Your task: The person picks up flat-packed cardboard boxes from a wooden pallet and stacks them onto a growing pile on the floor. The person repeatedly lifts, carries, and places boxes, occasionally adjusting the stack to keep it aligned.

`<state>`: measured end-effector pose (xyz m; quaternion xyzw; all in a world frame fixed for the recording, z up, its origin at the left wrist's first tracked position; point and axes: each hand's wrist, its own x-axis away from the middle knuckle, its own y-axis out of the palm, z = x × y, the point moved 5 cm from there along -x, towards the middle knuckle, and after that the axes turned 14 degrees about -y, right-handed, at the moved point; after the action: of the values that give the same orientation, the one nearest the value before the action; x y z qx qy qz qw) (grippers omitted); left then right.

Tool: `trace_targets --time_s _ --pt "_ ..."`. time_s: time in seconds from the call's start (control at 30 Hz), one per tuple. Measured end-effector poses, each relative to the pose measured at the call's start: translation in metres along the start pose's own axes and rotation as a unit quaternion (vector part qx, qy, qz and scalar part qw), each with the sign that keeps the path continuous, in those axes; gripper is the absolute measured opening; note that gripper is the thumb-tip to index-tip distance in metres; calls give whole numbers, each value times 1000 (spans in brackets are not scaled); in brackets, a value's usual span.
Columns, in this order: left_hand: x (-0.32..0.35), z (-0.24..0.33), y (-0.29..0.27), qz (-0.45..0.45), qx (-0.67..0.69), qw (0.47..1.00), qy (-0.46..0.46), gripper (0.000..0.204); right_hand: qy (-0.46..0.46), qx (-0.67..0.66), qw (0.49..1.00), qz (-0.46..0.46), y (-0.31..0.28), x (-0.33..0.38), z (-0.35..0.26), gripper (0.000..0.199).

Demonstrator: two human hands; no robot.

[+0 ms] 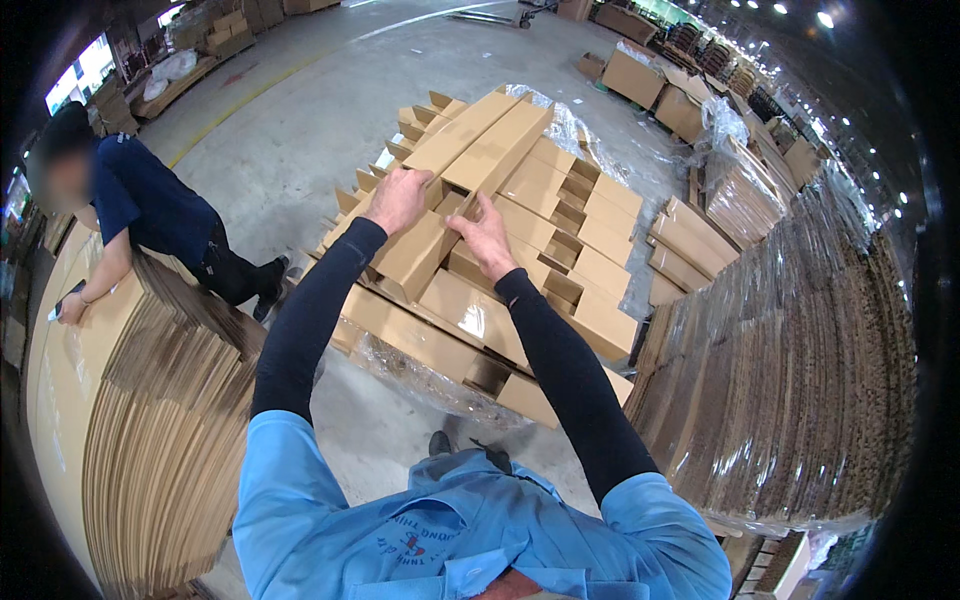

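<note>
A worker's left hand (pixel 398 198) and right hand (pixel 484 238), fingers closed on its edges, gripped a long cardboard box (pixel 470 172) atop a part-filled pallet stack (pixel 560 250); flat cardboard sheets (pixel 150 400) waited alongside.

Bright ceiling lamps (pixel 800 12) are glaring at upper right, and daylight is entering through windows (pixel 80 70) at upper left. The concrete floor (pixel 300 120) below them is shining evenly. Edges are bending and darkening into a black fisheye rim.
</note>
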<state>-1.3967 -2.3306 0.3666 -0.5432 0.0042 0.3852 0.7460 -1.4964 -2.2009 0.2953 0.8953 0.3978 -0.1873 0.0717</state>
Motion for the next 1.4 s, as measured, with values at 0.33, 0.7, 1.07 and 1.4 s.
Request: trace_targets --time_s 0.33,0.7,1.07,1.4 --pt "7 1 -38 -25 15 998 -52 25 8 50 999 -6 -4 -8 10 99" --pt "150 -97 -21 322 389 794 -338 61 52 44 997 -24 -12 -33 3 93" --pt "145 -91 -2 359 452 762 -294 63 84 15 996 -40 15 -41 13 90" --pt "136 -88 -1 339 467 767 -282 70 10 123 991 55 -8 -16 -9 87"
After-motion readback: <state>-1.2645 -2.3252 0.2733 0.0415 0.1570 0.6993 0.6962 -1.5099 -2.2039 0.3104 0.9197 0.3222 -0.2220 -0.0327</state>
